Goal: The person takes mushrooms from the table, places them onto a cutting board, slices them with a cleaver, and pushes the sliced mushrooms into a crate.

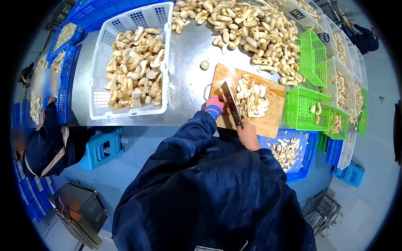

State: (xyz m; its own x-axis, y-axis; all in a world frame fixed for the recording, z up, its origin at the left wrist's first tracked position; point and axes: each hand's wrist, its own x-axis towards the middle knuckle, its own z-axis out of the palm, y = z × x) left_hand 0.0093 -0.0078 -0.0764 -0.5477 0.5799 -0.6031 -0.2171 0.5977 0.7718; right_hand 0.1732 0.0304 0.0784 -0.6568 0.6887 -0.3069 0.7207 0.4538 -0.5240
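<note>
My right hand (248, 134) is wrapped around the handle of a cleaver (231, 102), its broad dark blade slanting up and left over a wooden cutting board (222, 75). My left hand (215, 105), in a pink and blue striped glove, is at the board's left edge, close beside the blade. Its fingers are curled, and whatever they hold is hidden. Sliced mushrooms (253, 99) lie in a heap on the board, just right of the blade. One small mushroom piece (204, 65) rests on the steel table (190, 50) beyond my left hand.
A large pile of whole mushrooms (255, 33) covers the table's far side. Left stands a white crate (95, 83) of mushrooms; right are green baskets (293, 111). A blue crate (307, 161) with mushroom pieces sits below the board. At far left is another person (52, 142).
</note>
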